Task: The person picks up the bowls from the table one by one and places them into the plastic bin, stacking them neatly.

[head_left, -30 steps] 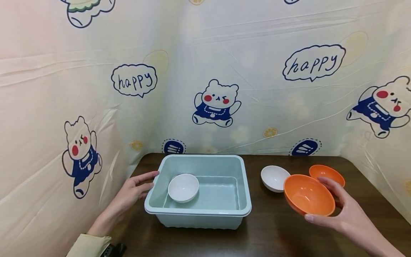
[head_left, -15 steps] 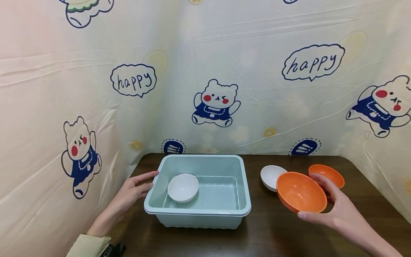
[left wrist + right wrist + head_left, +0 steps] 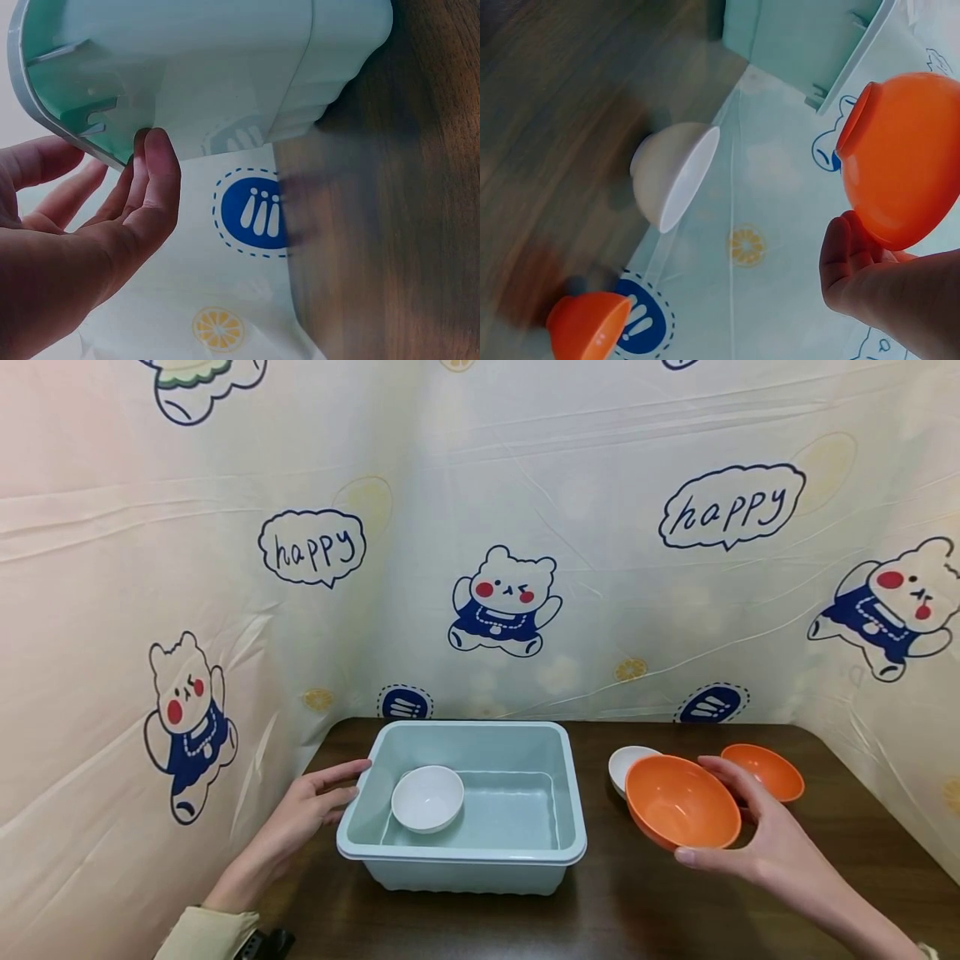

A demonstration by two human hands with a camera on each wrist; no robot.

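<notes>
In the head view my right hand [image 3: 757,835] holds an orange bowl [image 3: 682,802] above the table, its opening tilted toward me, thumb at the near side and fingers at the far side. The right wrist view shows the same bowl [image 3: 907,157] from its outside and foot. My left hand [image 3: 303,810] touches the outer left side of a pale blue-green plastic basin [image 3: 480,853], near the rim. In the left wrist view its fingertips [image 3: 161,150] rest against the outer wall below the rim. Inside the basin, at its left, sits a white bowl [image 3: 427,799].
A second white bowl [image 3: 626,764] stands on the dark wooden table [image 3: 600,910], partly hidden behind the held bowl. Farther right stands another orange bowl [image 3: 768,770]. A printed curtain [image 3: 585,527] encloses the table at the back and sides.
My right hand has moved left with the orange bowl and slightly up, toward the basin. The bowl now covers more of the white bowl behind it. My left hand stays in place.
</notes>
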